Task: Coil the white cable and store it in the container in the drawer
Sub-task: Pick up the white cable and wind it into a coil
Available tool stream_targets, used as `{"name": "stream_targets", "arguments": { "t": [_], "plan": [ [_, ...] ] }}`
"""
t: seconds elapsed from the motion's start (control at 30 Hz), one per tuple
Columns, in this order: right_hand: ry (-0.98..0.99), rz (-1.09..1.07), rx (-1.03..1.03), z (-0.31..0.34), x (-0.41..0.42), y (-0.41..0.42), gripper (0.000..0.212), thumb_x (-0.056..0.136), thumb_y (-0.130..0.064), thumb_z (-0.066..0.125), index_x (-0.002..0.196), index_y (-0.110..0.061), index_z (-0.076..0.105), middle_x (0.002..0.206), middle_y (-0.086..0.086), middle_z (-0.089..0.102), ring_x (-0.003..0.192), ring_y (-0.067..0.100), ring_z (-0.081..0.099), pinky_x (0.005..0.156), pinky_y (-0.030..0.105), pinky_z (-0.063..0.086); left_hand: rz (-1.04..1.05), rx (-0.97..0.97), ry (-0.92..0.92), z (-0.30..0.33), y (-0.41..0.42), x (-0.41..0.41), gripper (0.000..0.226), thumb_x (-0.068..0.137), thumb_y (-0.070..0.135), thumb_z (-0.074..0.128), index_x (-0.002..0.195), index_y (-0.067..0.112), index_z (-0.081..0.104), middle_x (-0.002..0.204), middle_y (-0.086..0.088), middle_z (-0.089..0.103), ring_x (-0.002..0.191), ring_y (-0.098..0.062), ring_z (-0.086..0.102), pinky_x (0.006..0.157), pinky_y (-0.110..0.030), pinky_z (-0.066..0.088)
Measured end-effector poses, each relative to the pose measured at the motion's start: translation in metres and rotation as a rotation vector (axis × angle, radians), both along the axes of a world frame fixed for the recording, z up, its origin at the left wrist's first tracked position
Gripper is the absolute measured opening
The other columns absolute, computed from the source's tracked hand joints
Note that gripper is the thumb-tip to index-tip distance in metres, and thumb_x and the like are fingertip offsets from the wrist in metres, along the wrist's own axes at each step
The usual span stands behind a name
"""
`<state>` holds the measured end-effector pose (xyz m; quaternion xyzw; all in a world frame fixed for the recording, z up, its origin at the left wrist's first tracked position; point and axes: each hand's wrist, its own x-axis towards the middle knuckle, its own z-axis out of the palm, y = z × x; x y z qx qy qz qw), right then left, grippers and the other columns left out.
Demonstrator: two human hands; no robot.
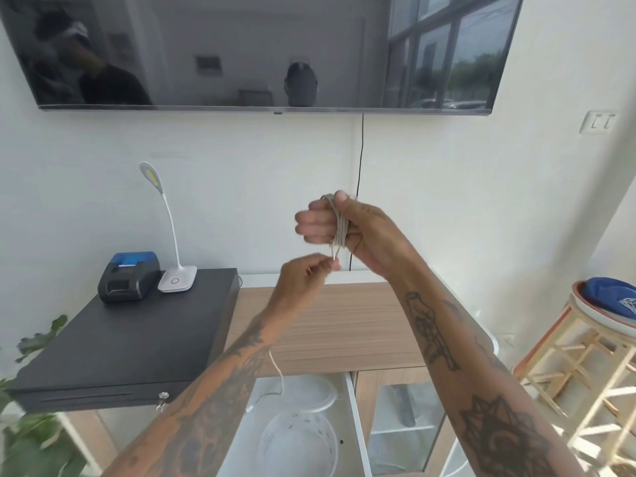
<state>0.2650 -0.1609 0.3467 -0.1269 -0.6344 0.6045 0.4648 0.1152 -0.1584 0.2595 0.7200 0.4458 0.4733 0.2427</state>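
The white cable (339,228) is wound in several loops around my right hand (347,225), which is raised in front of the wall with fingers curled. My left hand (304,273) pinches the cable just below the loops. The loose tail hangs down past my left forearm, and its end dangles above the open white drawer (354,425). Inside the drawer sits a clear round container (299,438), with a clear round lid (303,394) lying behind it.
A black cash drawer (130,335) on the wooden counter (344,325) carries a receipt printer (129,275) and a white desk lamp (172,235). A TV (261,49) hangs above, with its black cord running down. A wooden stool (585,352) stands right, a plant (31,425) left.
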Motion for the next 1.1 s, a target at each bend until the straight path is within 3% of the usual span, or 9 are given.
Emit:
{"name": "stream_targets", "arguments": {
  "t": [0.1, 0.2, 0.3, 0.47, 0.57, 0.7, 0.8, 1.0, 1.1],
  "plan": [
    [-0.115, -0.197, 0.027, 0.005, 0.011, 0.02, 0.039, 0.105, -0.03, 0.042, 0.118, 0.002, 0.061, 0.118, 0.022, 0.07, 0.111, 0.036, 0.068, 0.097, 0.043, 0.052, -0.085, -0.048, 0.09, -0.026, -0.017, 0.0, 0.029, 0.095, 0.04, 0.062, 0.098, 0.017, 0.079, 0.064, 0.034, 0.067, 0.063, 0.019, 0.059, 0.061, -0.001, 0.04],
    [-0.432, -0.362, 0.006, -0.017, 0.024, 0.033, 0.04, 0.106, -0.029, 0.039, 0.117, 0.003, 0.061, 0.115, 0.021, 0.071, 0.108, 0.034, 0.069, 0.105, 0.054, 0.045, -0.032, 0.064, 0.109, -0.013, -0.013, -0.014, 0.027, 0.091, 0.044, 0.065, 0.093, 0.022, 0.08, 0.074, 0.011, 0.075, 0.064, 0.003, 0.06, 0.06, -0.019, 0.046],
    [-0.596, -0.239, -0.093, -0.046, 0.021, 0.026, 0.052, 0.107, -0.035, 0.032, 0.113, 0.005, 0.064, 0.111, 0.023, 0.072, 0.105, 0.032, 0.07, 0.103, 0.05, 0.048, 0.059, 0.296, 0.277, 0.022, 0.001, -0.031, 0.025, 0.088, 0.043, 0.067, 0.088, 0.022, 0.08, 0.069, 0.001, 0.064, 0.056, -0.009, 0.053, 0.055, -0.024, 0.041],
    [-0.352, -0.019, -0.226, -0.056, -0.007, -0.001, 0.073, 0.101, -0.057, 0.021, 0.102, -0.001, 0.068, 0.1, 0.023, 0.074, 0.095, 0.038, 0.073, 0.081, 0.035, 0.058, 0.02, 0.173, 0.187, 0.058, 0.015, -0.037, 0.006, 0.082, 0.029, 0.077, 0.082, 0.023, 0.079, 0.082, -0.005, 0.066, 0.075, -0.015, 0.062, 0.07, -0.027, 0.047],
    [-0.258, 0.018, -0.184, -0.05, -0.006, -0.008, 0.053, 0.105, -0.042, 0.034, 0.101, -0.002, 0.068, 0.097, 0.023, 0.075, 0.089, 0.037, 0.074, 0.077, 0.035, 0.058, -0.048, 0.054, -0.038, 0.057, 0.017, -0.037, 0.004, 0.083, 0.023, 0.077, 0.079, 0.024, 0.077, 0.082, 0.001, 0.071, 0.072, -0.003, 0.059, 0.069, -0.016, 0.045],
    [-0.194, 0.045, -0.14, -0.04, -0.001, -0.011, 0.039, 0.105, -0.028, 0.042, 0.1, -0.001, 0.07, 0.094, 0.021, 0.075, 0.084, 0.035, 0.074, 0.076, 0.039, 0.058, -0.072, -0.078, -0.25, 0.047, 0.01, -0.026, 0.02, 0.085, 0.01, 0.073, 0.074, 0.027, 0.075, 0.069, 0.005, 0.069, 0.067, -0.01, 0.061, 0.066, -0.021, 0.049],
    [-0.076, 0.07, -0.169, -0.03, -0.001, -0.012, 0.037, 0.103, -0.023, 0.045, 0.1, -0.002, 0.074, 0.096, 0.021, 0.076, 0.085, 0.033, 0.075, 0.074, 0.046, 0.061, -0.187, -0.233, -0.389, 0.031, -0.001, -0.008, 0.026, 0.082, 0.021, 0.065, 0.06, 0.033, 0.074, 0.052, 0.009, 0.065, 0.045, -0.003, 0.057, 0.047, -0.019, 0.047],
    [0.001, -0.041, -0.115, -0.017, 0.017, 0.018, 0.033, 0.101, -0.016, 0.05, 0.122, 0.008, 0.059, 0.122, 0.027, 0.066, 0.117, 0.039, 0.063, 0.098, 0.047, 0.052, -0.175, -0.199, 0.008, -0.032, -0.017, 0.004, 0.038, 0.091, 0.051, 0.064, 0.09, 0.017, 0.078, 0.054, 0.006, 0.06, 0.048, -0.01, 0.043, 0.051, -0.021, 0.037],
    [-0.278, -0.283, -0.081, -0.03, 0.032, 0.034, 0.033, 0.103, -0.02, 0.048, 0.124, 0.004, 0.057, 0.121, 0.019, 0.069, 0.118, 0.026, 0.064, 0.107, 0.046, 0.045, -0.206, -0.161, 0.132, -0.031, -0.021, -0.008, 0.034, 0.091, 0.047, 0.065, 0.1, 0.018, 0.08, 0.048, 0.009, 0.057, 0.048, -0.005, 0.042, 0.051, -0.019, 0.035]
  ]
}}
